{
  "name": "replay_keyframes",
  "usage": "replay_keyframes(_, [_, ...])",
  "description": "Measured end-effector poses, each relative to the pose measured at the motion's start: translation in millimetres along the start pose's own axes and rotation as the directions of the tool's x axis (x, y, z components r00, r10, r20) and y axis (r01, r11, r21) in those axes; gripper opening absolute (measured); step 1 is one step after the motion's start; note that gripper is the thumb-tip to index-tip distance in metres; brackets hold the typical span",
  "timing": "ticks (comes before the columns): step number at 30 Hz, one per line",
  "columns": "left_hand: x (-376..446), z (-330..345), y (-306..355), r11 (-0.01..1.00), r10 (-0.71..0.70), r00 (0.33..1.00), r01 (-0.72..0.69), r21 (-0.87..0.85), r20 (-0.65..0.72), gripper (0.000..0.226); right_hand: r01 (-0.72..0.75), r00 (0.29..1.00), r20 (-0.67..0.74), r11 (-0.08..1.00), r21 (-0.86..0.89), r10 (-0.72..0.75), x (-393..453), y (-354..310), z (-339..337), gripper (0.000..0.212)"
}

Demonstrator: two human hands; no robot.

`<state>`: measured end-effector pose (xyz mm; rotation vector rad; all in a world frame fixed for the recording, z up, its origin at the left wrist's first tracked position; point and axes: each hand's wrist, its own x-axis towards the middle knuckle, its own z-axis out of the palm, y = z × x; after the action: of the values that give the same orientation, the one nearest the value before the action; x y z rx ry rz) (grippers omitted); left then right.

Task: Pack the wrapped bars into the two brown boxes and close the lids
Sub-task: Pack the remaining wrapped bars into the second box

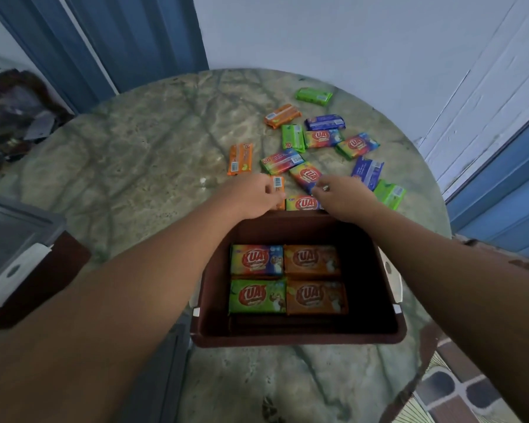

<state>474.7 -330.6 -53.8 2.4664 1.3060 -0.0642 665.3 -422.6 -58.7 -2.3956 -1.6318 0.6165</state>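
Nearest us, at the near edge of the round marble worktop (129,154), we see an open brown box (300,335). Four wrapped bars lie flat in its bottom, two by two: a green bar (257,296) and an orange bar (316,297) in the near row, a rainbow bar (256,259) and another orange bar (312,260) in the far row. White latches show on the box's left and right rims.

At the worktop's left edge we see a second brown box (43,270) with a grey lid (9,227) on it and a white latch on its side.

Both arms reach over the open box to its far rim. Our left hand (252,195) curls its fingers round an orange bar with a barcode label (278,186). Our right hand (345,196) is bent down onto a rainbow bar (306,176), its fingertips pinching the near end. Another rainbow bar (303,203) lies between the two hands, just beyond the box's far rim.

Farther out, toward the far right edge, loose bars lie scattered: a green one (390,193) and a blue one (367,172) right of our right hand, an orange one (240,158) beyond our left hand, then more rainbow, green, blue and orange ones, with a lone green bar (313,95) farthest away.
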Motion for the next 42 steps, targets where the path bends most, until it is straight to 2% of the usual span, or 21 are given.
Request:
replay_keyframes(3, [25.7,7.1,1.4,0.995,-0.043,0.999,0.042,0.091,0.013,0.015,0.047,0.992,0.120,0.997,-0.058,-0.040,31.5,0.2,2.0,0.026])
replay_keyframes(6, [47.4,19.2,1.1,0.984,-0.087,0.996,0.083,0.157,0.023,0.012,0.133,0.964,0.250,0.979,-0.153,-0.092,55.3,-2.8,6.0,0.030])
replay_keyframes(9, [64.0,32.3,2.0,0.976,-0.159,0.987,0.156,0.154,0.007,0.021,0.193,0.939,0.322,0.958,-0.213,-0.118,72.2,-5.2,13.5,0.050])
replay_keyframes(12, [78.3,47.6,3.1,0.964,-0.261,0.964,0.258,0.061,0.046,0.042,0.245,0.924,0.364,0.910,-0.334,-0.115,81.8,-3.3,21.2,0.070])
replay_keyframes(15, [90.8,65.0,4.2,0.925,-0.375,0.924,0.379,-0.036,0.077,0.051,0.258,0.935,0.327,0.892,-0.371,-0.134,86.2,4.6,31.2,0.071])
replay_keyframes(19, [101.9,77.5,2.5,0.893,-0.445,0.891,0.449,-0.028,0.089,0.080,0.239,0.942,0.317,0.886,-0.397,-0.112,88.3,8.9,41.8,0.070])
replay_keyframes(25, [109.4,79.3,2.0,0.851,-0.504,0.854,0.516,-0.096,0.127,0.082,0.225,0.948,0.296,0.904,-0.363,-0.117,89.2,9.0,42.0,0.075])
replay_keyframes(28, [104.8,75.5,-1.8,0.879,-0.468,0.868,0.477,-0.016,0.164,0.081,0.216,0.959,0.250,0.918,-0.332,-0.135,85.5,8.4,40.7,0.077])
replay_keyframes(31, [96.6,68.3,-5.2,0.898,-0.437,0.892,0.441,-0.006,0.110,0.087,0.193,0.966,0.223,0.941,-0.280,-0.131,80.8,6.1,35.7,0.077])
replay_keyframes(34, [86.7,53.0,-9.7,0.914,-0.403,0.915,0.404,-0.044,0.040,0.097,0.168,0.977,0.169,0.955,-0.245,-0.129,73.2,3.9,25.0,0.089])
replay_keyframes(38, [67.3,27.5,-20.6,0.942,-0.304,0.950,0.290,-0.168,-0.064,0.092,0.165,0.986,0.049,0.959,-0.231,-0.158,62.6,-5.9,4.6,0.086])
replay_keyframes(42, [42.2,7.1,-18.0,0.944,-0.284,0.946,0.246,-0.221,-0.158,0.085,0.161,0.986,-0.026,0.977,-0.141,-0.167,44.3,-21.7,-8.7,0.088])
